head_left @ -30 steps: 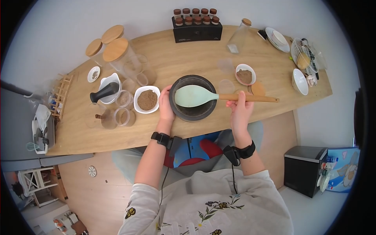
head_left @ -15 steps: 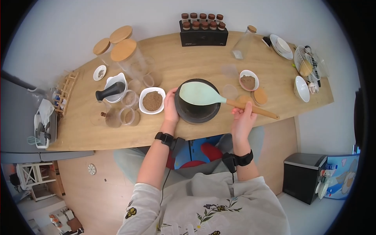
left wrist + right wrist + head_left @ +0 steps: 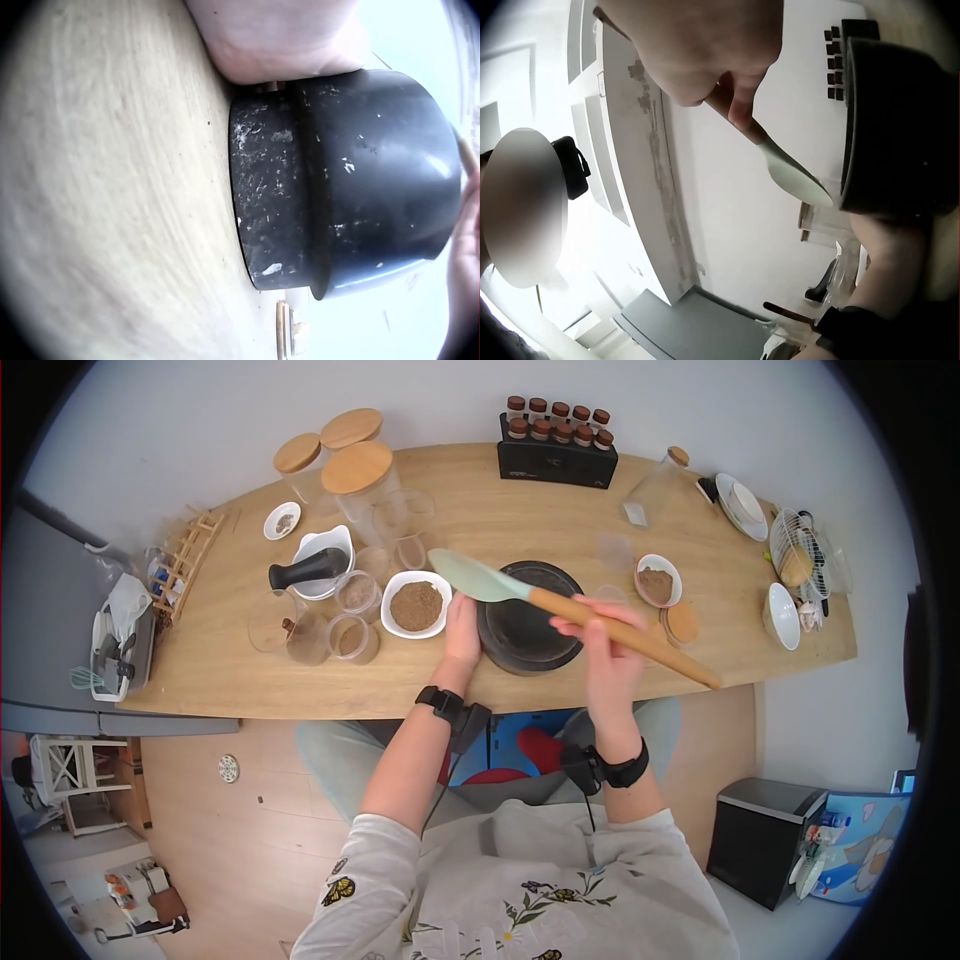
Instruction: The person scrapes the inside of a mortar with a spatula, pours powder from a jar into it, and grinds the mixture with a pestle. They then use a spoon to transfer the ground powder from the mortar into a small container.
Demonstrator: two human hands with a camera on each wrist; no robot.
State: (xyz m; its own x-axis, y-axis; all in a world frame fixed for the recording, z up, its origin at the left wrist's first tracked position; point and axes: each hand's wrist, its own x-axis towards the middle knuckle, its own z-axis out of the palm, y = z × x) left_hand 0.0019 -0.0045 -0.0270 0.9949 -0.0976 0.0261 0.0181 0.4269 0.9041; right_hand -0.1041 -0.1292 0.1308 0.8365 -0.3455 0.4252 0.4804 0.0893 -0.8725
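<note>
My left hand (image 3: 462, 632) rests along the left side of a black stone mortar (image 3: 530, 575); its palm lies against the outer wall in the left wrist view. The fingers lie partly hidden behind the white bowl's side and the mortar. My right hand (image 3: 610, 660) grips the wooden handle of a silicone spoon (image 3: 585, 615). The spoon is raised over the mortar, its mint-green head (image 3: 480, 578) turned partly edge-on and reaching past the left rim. Beside the left hand stands a square white bowl (image 3: 387, 600) with brown powder (image 3: 416, 606) in it.
At left are clear cups (image 3: 352, 640), a black pestle (image 3: 310, 567) in a white bowl and tall wooden-lidded jars (image 3: 360, 470). A spice rack (image 3: 556, 464) stands at the back. To the right sit a small bowl of powder (image 3: 658, 580) and a wooden-lidded jar (image 3: 682, 622).
The spoon has lifted from over the mortar, tilted, and its head has swung left toward the white bowl. My left hand has stayed at the mortar's side; the head view has shifted.
</note>
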